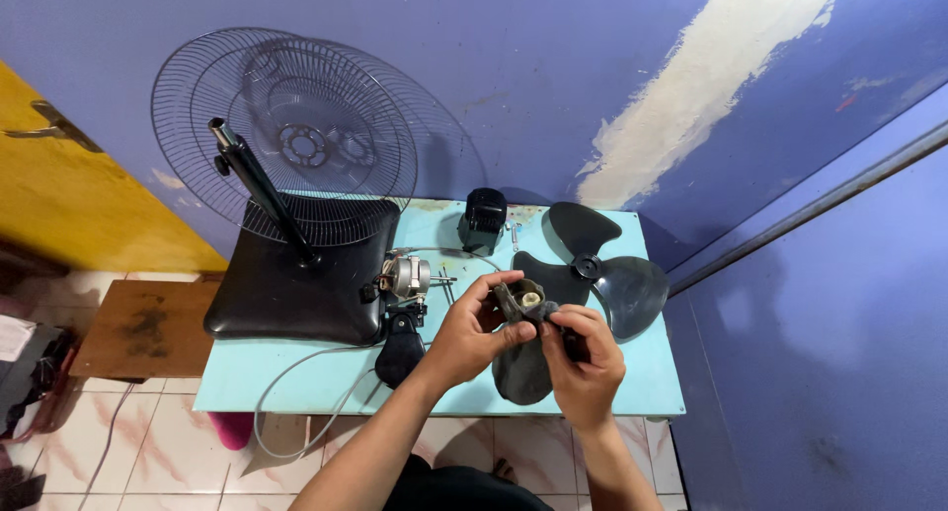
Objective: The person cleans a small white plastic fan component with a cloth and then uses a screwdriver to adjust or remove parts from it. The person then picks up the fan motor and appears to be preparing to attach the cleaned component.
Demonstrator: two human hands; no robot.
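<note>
Head camera shows your two hands meeting over the near right part of the tabletop [247, 378], both closed around one small dark fan part [523, 302] with a pale centre. Your left hand [474, 335] cups it from the left with fingers curled over the top, a narrow grip holding it steady. Your right hand [585, 358] pinches its right end, thumb on top, likely so the pale centre faces you. You hold it raised above the tabletop, just over one lobe of the black three-blade fan propeller [583, 274], which lies flat beneath. To the left, near your left wrist, the bare fan motor [407, 276] sits with its shaft pointing right and a grey cable [296, 373] trailing off the near edge. Farther left, the black fan base [296, 284] with its pole carries the wire guard [296, 136], leaned against the blue wall. A small black housing [483, 218] stands at the far edge.
</note>
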